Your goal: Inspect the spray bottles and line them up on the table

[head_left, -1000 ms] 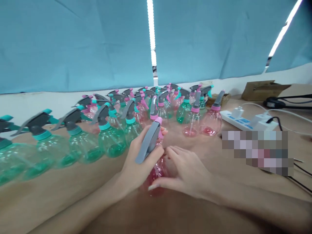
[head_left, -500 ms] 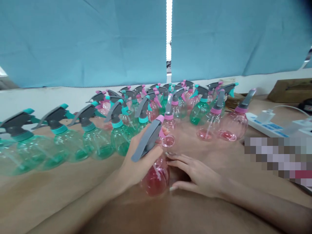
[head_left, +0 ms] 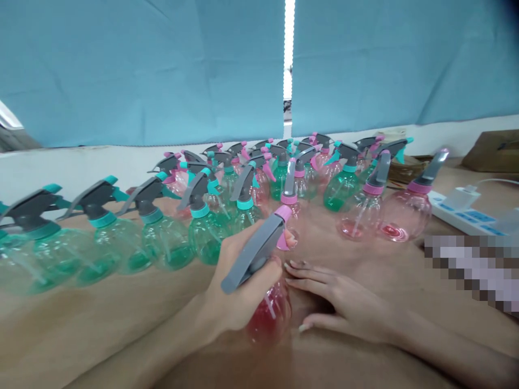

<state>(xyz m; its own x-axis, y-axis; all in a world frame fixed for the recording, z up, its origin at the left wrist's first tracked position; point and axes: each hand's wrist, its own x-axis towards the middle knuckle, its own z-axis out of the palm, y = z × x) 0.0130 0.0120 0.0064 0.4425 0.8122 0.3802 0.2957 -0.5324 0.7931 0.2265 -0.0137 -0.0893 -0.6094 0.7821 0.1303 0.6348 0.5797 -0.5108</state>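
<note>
My left hand is wrapped around the neck of a pink spray bottle, just under its grey trigger head. Red liquid and a dip tube show through the bottle's clear pink body. The nozzle end is pink and points away from me to the right. My right hand lies palm down on the table just right of the bottle, fingers stretched out and thumb apart, holding nothing. Its fingertips come close to the bottle; whether they touch it I cannot tell.
A row of green spray bottles stands at left. Behind are several mixed pink and green ones. Two pink bottles, one a pink spray bottle, stand at right near a white power strip. A cardboard box sits at the back right.
The view has shifted slightly, so the things at right sit farther right in the picture. The held bottle and both hands appear a little lower and farther right; the left hand keeps its grip.
</note>
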